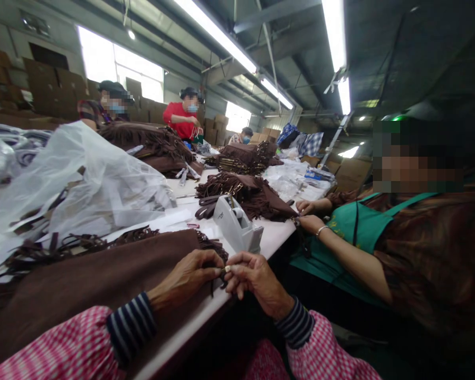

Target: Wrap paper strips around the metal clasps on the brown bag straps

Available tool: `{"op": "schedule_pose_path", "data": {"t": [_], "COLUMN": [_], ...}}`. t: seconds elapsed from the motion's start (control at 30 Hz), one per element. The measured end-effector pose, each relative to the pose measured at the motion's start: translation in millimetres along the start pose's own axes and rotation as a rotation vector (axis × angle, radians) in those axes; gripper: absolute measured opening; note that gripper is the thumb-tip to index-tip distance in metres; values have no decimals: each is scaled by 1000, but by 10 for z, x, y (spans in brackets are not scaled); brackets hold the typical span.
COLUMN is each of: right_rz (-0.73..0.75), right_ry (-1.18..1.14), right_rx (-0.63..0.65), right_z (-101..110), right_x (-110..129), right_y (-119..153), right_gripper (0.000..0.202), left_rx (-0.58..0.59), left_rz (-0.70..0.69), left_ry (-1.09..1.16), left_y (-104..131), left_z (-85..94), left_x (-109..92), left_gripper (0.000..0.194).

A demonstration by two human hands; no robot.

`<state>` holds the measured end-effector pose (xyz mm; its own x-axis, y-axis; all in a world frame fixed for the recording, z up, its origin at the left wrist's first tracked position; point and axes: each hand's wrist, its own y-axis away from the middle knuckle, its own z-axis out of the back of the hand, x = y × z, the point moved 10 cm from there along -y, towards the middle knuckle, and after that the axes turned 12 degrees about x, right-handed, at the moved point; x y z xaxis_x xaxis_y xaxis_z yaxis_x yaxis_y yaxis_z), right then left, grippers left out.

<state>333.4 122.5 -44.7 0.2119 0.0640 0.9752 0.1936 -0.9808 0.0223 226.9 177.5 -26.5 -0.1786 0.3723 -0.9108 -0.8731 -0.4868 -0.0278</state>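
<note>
A large dark brown fringed piece [142, 264], soft like suede, lies flat on the table in front of me. At its right corner my left hand [192, 272] is closed, with thumb and forefinger pinching a small brass-coloured fitting [223, 271] on a dark strap end. My right hand [257, 279] meets it there. Its thumb and forefinger pinch a small pale piece [227, 269], too small to name surely, and its other fingers curl below. Just beyond both hands stands a grey tape dispenser [237, 227].
Brown fringed goods [245, 192] are piled beyond the dispenser. Clear plastic bags [103, 179] heap up on the left. A co-worker in a green apron [352, 227] sits close on my right, hands on a brown piece. Other people work across the white table [277, 237].
</note>
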Motion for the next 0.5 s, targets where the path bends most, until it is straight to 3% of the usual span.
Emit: {"op": "schedule_pose_path", "data": {"t": [0.23, 0.4, 0.5], "right_rz": [30, 5, -28], "right_ry": [61, 191, 241], "right_rx": [-7, 21, 12], "right_z": [70, 91, 75], "right_x": [-182, -199, -184], "right_y": [-125, -213, -199], "right_gripper": [48, 56, 54], "left_rx": [-68, -74, -46], "left_rz": [-26, -25, -6], "left_ry": [96, 51, 15], "left_y": [-83, -95, 56], "left_z": [22, 11, 139], "left_x": [189, 88, -39], "left_gripper": [23, 16, 15]}}
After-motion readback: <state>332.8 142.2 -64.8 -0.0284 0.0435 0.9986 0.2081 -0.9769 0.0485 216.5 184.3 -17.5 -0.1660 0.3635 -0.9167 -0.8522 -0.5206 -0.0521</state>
